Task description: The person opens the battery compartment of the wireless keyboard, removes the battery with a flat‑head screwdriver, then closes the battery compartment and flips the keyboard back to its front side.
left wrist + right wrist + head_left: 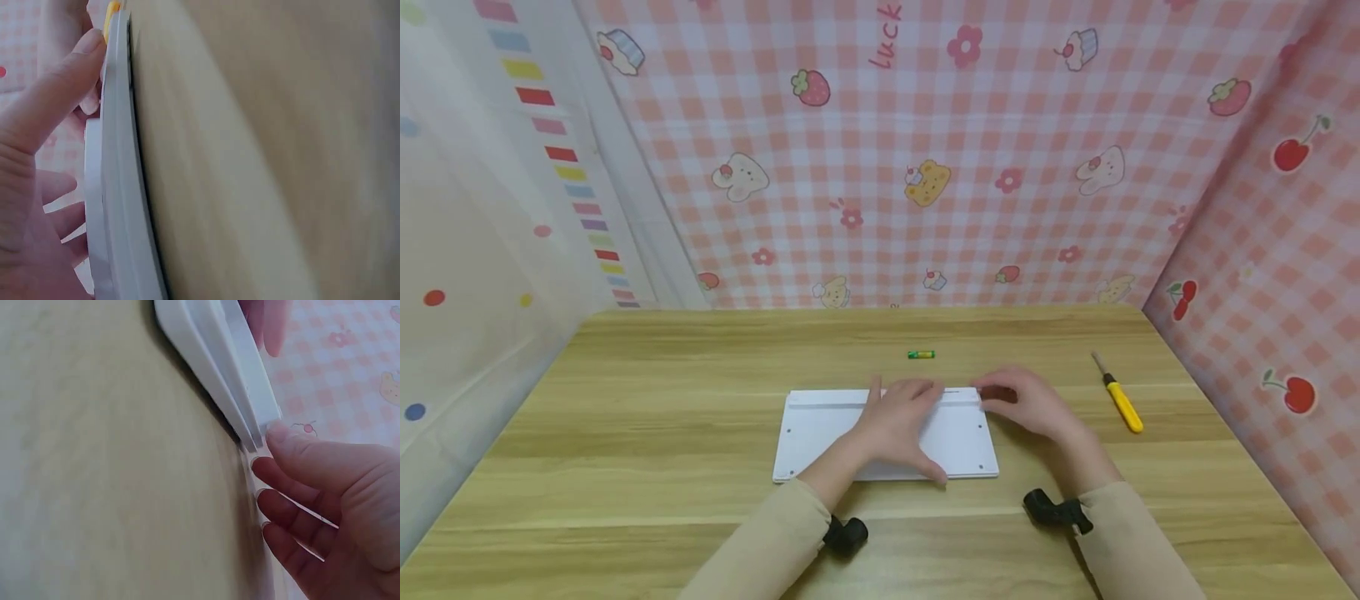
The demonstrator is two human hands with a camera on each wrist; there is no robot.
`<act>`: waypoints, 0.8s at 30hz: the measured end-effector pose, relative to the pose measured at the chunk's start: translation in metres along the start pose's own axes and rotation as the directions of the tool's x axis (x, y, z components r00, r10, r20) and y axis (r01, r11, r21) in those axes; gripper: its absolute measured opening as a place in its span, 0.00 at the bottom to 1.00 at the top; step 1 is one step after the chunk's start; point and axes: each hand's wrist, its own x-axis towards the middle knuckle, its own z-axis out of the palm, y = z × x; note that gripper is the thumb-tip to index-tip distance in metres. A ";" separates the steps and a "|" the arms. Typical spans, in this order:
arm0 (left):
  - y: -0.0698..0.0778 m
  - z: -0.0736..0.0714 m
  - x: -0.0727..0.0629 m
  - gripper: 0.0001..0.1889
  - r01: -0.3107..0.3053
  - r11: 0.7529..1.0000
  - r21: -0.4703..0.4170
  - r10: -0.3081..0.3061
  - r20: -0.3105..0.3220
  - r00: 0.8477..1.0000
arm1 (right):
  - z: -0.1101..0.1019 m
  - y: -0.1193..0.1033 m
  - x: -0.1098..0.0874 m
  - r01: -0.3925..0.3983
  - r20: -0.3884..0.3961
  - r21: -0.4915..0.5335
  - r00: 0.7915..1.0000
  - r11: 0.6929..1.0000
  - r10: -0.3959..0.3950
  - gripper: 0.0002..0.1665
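Note:
A flat white rectangular device (827, 425), shaped like a keyboard lying face down, rests on the table. A raised bar runs along its far side, and small dark holes mark its corners. My left hand (895, 425) lies spread across it, fingers over the far bar and thumb near the front edge. In the left wrist view that thumb (62, 94) stretches along the layered edge. At the far right corner, my right hand (1022, 400) pinches the end of the bar. The right wrist view shows the thumb (300, 447) on the bar's end, the other fingers curled just below.
A small green and yellow battery (921, 355) lies beyond the device. To the right is a screwdriver (1123, 405) with a yellow handle, its tip pointing away. Checkered cloth (887, 167) hangs behind the wooden table (647, 375).

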 end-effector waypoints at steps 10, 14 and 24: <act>0.022 0.012 0.010 0.70 -0.022 0.993 0.114 0.022 0.007 1.000 | -0.008 0.009 -0.020 0.045 0.020 0.078 0.999 0.996 -0.046 0.16; 0.031 0.012 0.016 0.70 -0.009 0.992 0.123 0.007 0.018 1.000 | -0.012 0.011 -0.029 0.015 0.017 0.108 1.000 0.994 -0.017 0.18; 0.048 0.014 0.029 0.65 -0.026 0.986 0.165 0.018 0.052 0.998 | -0.020 0.009 -0.044 -0.077 0.063 0.163 0.996 0.984 0.067 0.23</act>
